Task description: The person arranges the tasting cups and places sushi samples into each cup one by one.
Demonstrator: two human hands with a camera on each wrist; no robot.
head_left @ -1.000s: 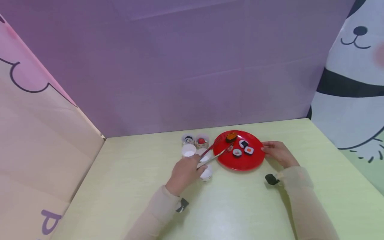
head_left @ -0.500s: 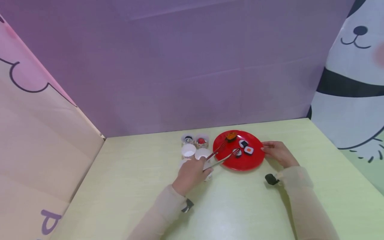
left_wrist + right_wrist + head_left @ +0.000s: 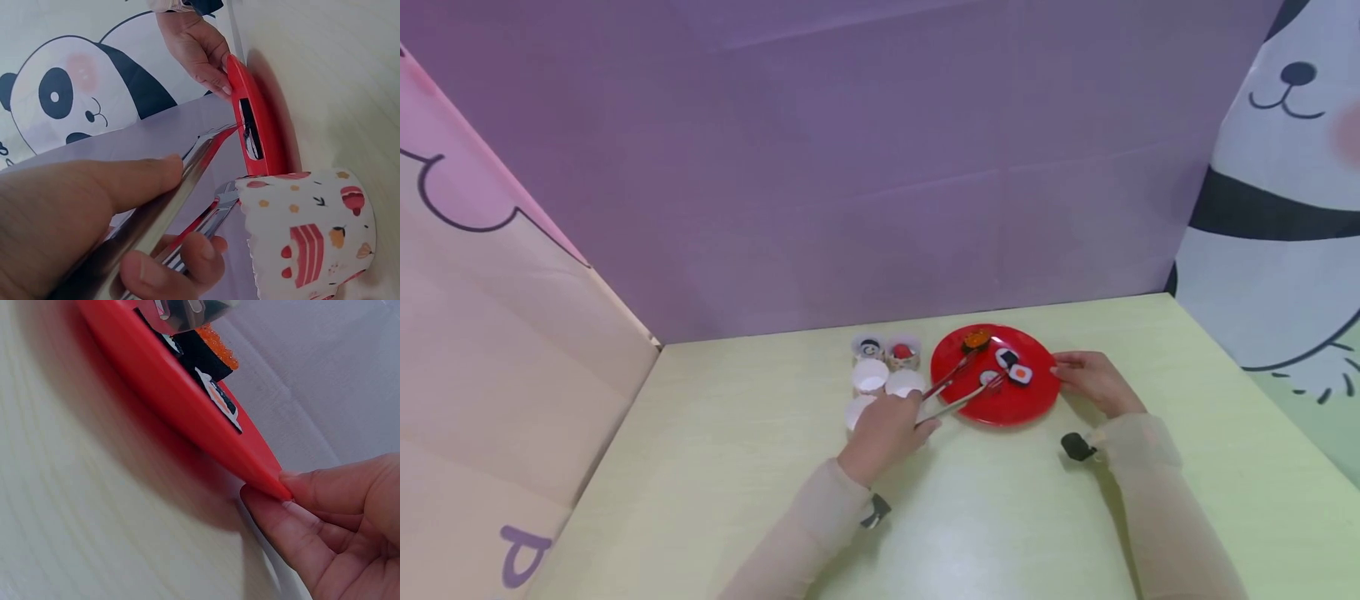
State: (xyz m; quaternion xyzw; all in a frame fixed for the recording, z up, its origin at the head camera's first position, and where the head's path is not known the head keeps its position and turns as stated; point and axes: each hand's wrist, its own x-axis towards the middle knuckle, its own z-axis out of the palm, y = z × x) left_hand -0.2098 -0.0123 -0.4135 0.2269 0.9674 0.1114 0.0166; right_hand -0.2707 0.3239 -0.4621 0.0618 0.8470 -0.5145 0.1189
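My left hand (image 3: 886,435) grips metal tongs (image 3: 159,219), with the thumb on one arm and fingers on the other. The spread tong tips reach over a red plate (image 3: 1018,408); one tip overlaps a round sushi roll (image 3: 987,379), and whether it touches cannot be told. My right hand (image 3: 1096,383) pinches the plate's right rim between thumb and fingers, clear in the right wrist view. Also on the plate lie an orange-topped sushi piece (image 3: 977,339), a dark-centred roll (image 3: 1006,358) and an orange-centred roll (image 3: 1020,374).
Several paper cups stand left of the plate. One back cup (image 3: 868,348) holds a black-and-white piece, and another (image 3: 904,353) a red one. A patterned cup (image 3: 312,237) stands close to the tongs. A purple backdrop (image 3: 850,208) rises behind the table (image 3: 737,417).
My left hand has moved right, carrying the tong tips further over the plate to the near-left roll. My right hand stays on the rim.
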